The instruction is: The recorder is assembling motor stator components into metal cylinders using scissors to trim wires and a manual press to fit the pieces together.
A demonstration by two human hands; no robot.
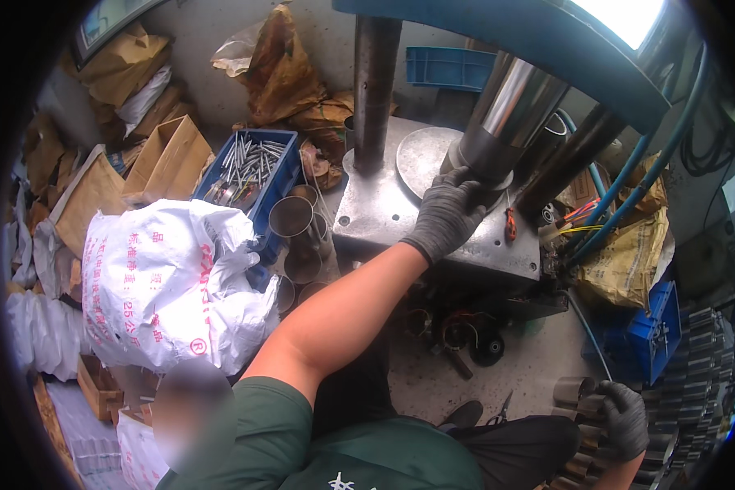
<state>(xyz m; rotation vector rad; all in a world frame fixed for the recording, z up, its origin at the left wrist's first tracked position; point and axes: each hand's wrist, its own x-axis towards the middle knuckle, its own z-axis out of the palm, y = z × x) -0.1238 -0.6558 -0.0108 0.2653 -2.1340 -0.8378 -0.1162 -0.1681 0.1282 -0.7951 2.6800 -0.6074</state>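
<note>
My left hand [449,215], in a dark grey glove, reaches out to the press. Its fingers curl against the metal ring [503,184] at the bottom of the shiny press ram [510,106], over the steel press table [367,208]. Part of the ring is hidden behind the hand. A round steel plate [412,155] lies beside it on the table. Low on the right, my gloved right hand [625,422] is closed around the end of a thin metal rod [586,327] that slants down from the press. Short metal cylinders [574,390] stand just beside this hand.
An orange-handled screwdriver [510,224] rests on the press table. A large white sack [163,286], a blue crate [282,155] of metal pins and several metal cups [291,216] are at left. A blue bin [657,335] and blue hoses [621,204] are at right; scissors [501,411] lie near my foot.
</note>
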